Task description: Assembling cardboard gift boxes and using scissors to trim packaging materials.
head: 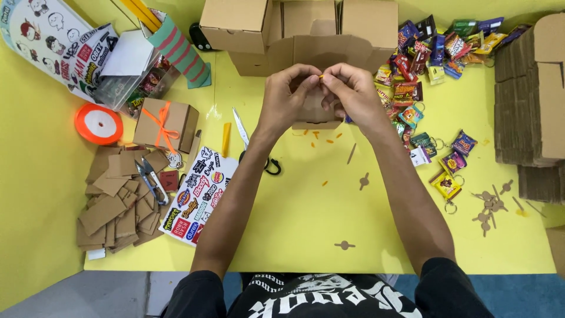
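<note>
My left hand (288,97) and my right hand (352,94) meet over the middle of the yellow table (306,229), fingertips pinched together on a thin orange ribbon (321,76). Both hands rest over a small brown cardboard box (316,118), mostly hidden beneath them. Tiny orange ribbon scraps (323,140) lie just below the box. Scissors (250,144) lie to the left of my left forearm.
Open cardboard boxes (294,29) stand at the back. A box tied with an orange bow (165,123) and an orange ribbon spool (98,124) are at left, with cardboard offcuts (118,206), small snips (152,182) and sticker sheets (200,197). Snack-pack keychains (429,65) spread right; flat cardboard stacks (529,100) far right.
</note>
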